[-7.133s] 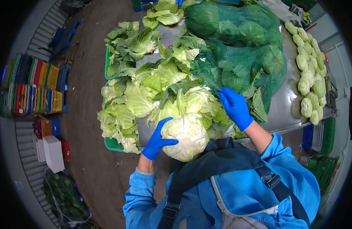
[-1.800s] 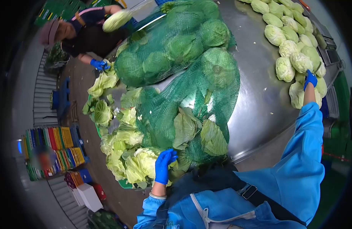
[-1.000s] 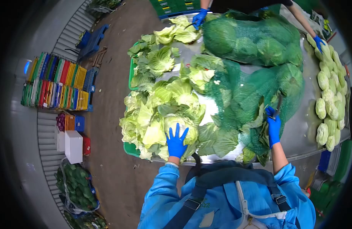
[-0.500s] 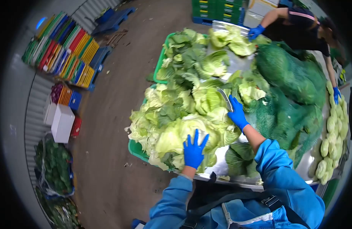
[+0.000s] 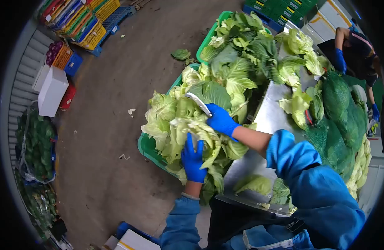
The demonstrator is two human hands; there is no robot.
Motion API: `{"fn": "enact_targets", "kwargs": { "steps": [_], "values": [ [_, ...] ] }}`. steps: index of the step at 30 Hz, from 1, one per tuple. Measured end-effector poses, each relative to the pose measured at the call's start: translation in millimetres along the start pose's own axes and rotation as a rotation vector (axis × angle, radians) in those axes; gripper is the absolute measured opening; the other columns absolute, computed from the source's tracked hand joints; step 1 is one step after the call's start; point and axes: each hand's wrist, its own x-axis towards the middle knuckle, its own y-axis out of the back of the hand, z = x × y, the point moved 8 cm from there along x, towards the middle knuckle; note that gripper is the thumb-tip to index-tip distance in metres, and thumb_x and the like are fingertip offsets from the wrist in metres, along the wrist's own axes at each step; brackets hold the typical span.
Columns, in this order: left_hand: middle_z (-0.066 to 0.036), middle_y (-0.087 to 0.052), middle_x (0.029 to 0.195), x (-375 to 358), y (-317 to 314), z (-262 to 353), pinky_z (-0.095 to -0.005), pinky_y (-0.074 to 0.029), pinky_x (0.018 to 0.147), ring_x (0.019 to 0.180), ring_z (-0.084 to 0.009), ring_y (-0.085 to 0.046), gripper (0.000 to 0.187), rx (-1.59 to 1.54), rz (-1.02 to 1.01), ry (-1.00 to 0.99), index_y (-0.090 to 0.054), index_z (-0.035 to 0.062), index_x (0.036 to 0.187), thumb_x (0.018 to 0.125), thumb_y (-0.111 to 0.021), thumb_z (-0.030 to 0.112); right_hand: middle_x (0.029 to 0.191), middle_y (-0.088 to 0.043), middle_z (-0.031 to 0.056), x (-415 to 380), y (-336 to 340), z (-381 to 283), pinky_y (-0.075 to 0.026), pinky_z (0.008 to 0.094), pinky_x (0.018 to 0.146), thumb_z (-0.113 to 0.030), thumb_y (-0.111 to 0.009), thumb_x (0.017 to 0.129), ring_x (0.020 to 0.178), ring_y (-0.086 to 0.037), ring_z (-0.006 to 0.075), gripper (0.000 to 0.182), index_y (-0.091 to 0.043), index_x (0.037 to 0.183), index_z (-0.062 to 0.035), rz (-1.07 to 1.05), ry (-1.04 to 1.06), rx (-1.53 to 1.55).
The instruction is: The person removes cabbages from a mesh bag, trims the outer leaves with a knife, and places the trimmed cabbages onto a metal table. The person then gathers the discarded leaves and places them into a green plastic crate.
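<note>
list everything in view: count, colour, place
loose cabbage leaves: many, green, on crates, table
shallow plastic crates: two, green, under leaves
metal table: one, silver, centre
mesh cabbage sacks: several, dark green, right
trimmed cabbages: many, pale green, far right
curved metal knife: one, silver, right hand
stacked plastic crates: many, multicoloured, upper left
stacked crates: several, dark green, top right
large boxes: several, white, left, upper right
small crates: three, orange, blue, red, left
wrapped produce: one pile, dark green, lower left
co-worker: one, dark clothes, upper right
left hand: one, blue, in leaves
right hand: one, blue, holding knife
</note>
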Motion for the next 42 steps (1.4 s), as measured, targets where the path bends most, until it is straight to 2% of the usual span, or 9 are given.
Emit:
{"fn": "enact_targets", "kwargs": {
  "steps": [3,4,6,17,27,30,32,38,42],
  "values": [
    [-0.007,-0.035,0.149,-45,-97,-112,-0.0389,-0.047,0.08,0.115,-0.0243,-0.052,0.053,0.571,-0.436,0.291,-0.033,0.0158,0.144,0.095,-0.05,0.024,0.1,-0.059,0.0183,33,-72,22,-0.049,0.0436,0.079,-0.008,-0.06,0.069,0.089,-0.059,0.0402,0.037,-0.06,0.106,-0.0059,-0.076,-0.073,-0.107],
    [-0.004,-0.029,0.152,-60,-105,-128,-0.0351,-0.044,0.089,0.124,-0.0197,-0.046,0.057,0.819,-0.21,0.213,-0.025,0.0164,0.149,0.097,-0.047,0.025,0.099,-0.058,0.0174,37,-90,19,-0.049,0.0448,0.074,-0.012,-0.06,0.069,0.085,-0.059,0.0396,0.031,-0.058,0.1,-0.0066,-0.046,0.034,-0.157],
    [-0.004,-0.033,0.15,-109,-158,-193,-0.0362,-0.045,0.089,0.122,-0.0208,-0.048,0.052,-0.002,-0.169,0.652,-0.032,0.0155,0.145,0.096,-0.047,0.026,0.099,-0.058,0.0157,43,-125,39,-0.05,0.0466,0.071,-0.018,-0.062,0.07,0.082,-0.06,0.0383,0.037,-0.055,0.105,-0.008,-0.145,0.041,-0.232],
    [-0.007,-0.044,0.141,-121,-295,-274,-0.0379,-0.045,0.09,0.116,-0.0243,-0.053,0.046,0.147,-0.84,0.727,-0.042,0.0102,0.136,0.093,-0.05,0.021,0.084,-0.057,0.0178,78,-256,173,-0.048,0.0482,0.068,-0.016,-0.058,0.072,0.077,-0.058,0.0385,0.023,-0.052,0.092,-0.0081,-0.187,0.041,-0.229],
    [-0.01,-0.054,0.132,-106,-201,-253,-0.0395,-0.046,0.09,0.11,-0.0274,-0.057,0.04,-0.199,-0.874,0.591,-0.052,0.0055,0.129,0.09,-0.053,0.016,0.099,-0.059,0.0194,47,-181,75,-0.049,0.0503,0.068,-0.012,-0.059,0.074,0.082,-0.061,0.0395,0.032,-0.05,0.104,-0.0055,-0.344,0.0,-0.173],
    [-0.017,-0.065,0.111,-99,-141,-239,-0.0419,-0.046,0.09,0.1,-0.033,-0.062,0.032,-0.521,-0.304,0.759,-0.059,-0.0024,0.116,0.085,-0.058,0.007,0.109,-0.058,0.0183,60,-83,6,-0.047,0.0469,0.082,-0.006,-0.06,0.069,0.097,-0.057,0.0393,0.042,-0.054,0.111,-0.0048,-0.186,0.409,-0.313],
    [-0.022,-0.047,0.135,-65,-102,-194,-0.039,-0.035,0.104,0.124,-0.0333,-0.046,0.056,-0.603,0.08,0.855,-0.045,-0.003,0.132,0.084,-0.065,0.017,0.119,-0.056,0.0187,97,-18,13,-0.04,0.0485,0.095,0.0,-0.057,0.065,0.11,-0.051,0.0409,0.059,-0.052,0.124,-0.0056,0.005,0.487,-0.408],
    [-0.022,-0.017,0.153,-11,-169,-102,-0.0685,-0.009,0.105,0.138,-0.048,-0.013,0.098,0.094,-0.361,0.43,-0.04,0.015,0.14,0.062,-0.07,0.068,0.135,-0.045,0.021,108,-68,108,-0.035,0.0448,0.108,-0.004,-0.059,0.068,0.132,-0.036,0.0391,0.052,-0.052,0.12,-0.0002,-0.107,0.281,-0.404],
    [-0.018,-0.018,0.154,-18,-218,-120,-0.0659,-0.013,0.105,0.138,-0.0472,-0.015,0.088,0.128,-0.415,0.353,-0.047,0.0137,0.131,0.064,-0.07,0.065,0.127,-0.048,0.0204,124,-108,150,-0.037,0.049,0.104,0.002,-0.059,0.063,0.131,-0.034,0.0454,0.04,-0.05,0.102,0.0009,-0.04,0.465,-0.435]
  ]
}}
